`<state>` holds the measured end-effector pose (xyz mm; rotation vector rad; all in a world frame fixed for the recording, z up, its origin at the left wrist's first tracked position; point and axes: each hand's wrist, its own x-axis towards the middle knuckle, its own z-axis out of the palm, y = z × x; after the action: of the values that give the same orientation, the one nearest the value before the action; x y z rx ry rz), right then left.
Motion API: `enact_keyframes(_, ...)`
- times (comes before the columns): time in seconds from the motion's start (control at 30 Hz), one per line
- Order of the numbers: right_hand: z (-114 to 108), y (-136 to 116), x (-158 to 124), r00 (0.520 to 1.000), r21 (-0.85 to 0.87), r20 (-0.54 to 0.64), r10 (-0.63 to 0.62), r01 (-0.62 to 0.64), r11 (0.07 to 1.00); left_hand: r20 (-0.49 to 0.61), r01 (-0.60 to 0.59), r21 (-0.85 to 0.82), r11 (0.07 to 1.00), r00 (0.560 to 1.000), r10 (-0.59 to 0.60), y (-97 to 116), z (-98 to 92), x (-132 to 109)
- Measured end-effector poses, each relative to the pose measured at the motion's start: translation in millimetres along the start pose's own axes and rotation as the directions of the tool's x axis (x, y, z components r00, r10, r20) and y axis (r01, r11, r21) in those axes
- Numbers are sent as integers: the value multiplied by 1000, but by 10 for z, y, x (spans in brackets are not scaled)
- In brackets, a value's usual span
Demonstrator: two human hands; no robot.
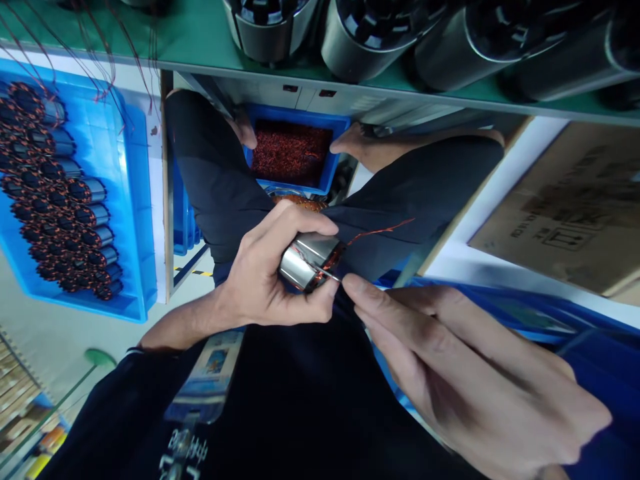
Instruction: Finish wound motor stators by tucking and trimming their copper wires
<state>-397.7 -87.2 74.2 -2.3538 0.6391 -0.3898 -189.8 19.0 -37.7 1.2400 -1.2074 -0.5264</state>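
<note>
My left hand [265, 270] is wrapped around a silvery motor stator [305, 259], held sideways above my lap. Copper windings show at the stator's right end, and a loose copper wire [383, 231] sticks out from there to the right. My right hand [450, 360] pinches a thin metal pin [327, 274] between thumb and fingers. The pin lies across the stator's right end, close to my left thumb. How far it reaches into the windings I cannot tell.
At left, a blue tray [137, 267] holds several wound stators [65, 193]. Large metal cylinders [270, 37] line the green bench [190, 40] ahead. Between my feet is a blue bin [300, 115] of reddish-copper bits. A cardboard box [555, 213] lies at right.
</note>
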Motion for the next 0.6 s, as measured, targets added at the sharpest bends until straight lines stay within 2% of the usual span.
enact_keyframes(0.03,7,-3,-6,1000,7,-24,20,-19,1000,5,10,0,1000,1000,-10,2,-5,-27)
enact_keyframes(0.13,19,-4,-27,999,38,-38,37,-36,999,64,160,-27,987,985,-158,59,-29,-106)
enact_keyframes(0.23,23,-3,-55,999,43,-37,24,-22,999,166,227,-99,969,964,-209,126,-40,-127)
enact_keyframes(0.33,32,-7,-96,997,4,13,82,-82,997,181,174,-83,981,971,-157,146,-18,-95)
enact_keyframes(0.47,51,-21,-125,994,13,16,112,-113,994,106,146,16,989,984,-147,119,35,-82)
enact_keyframes(0.6,50,-51,-107,987,3,31,158,-158,987,82,79,64,995,993,-84,81,66,-121)
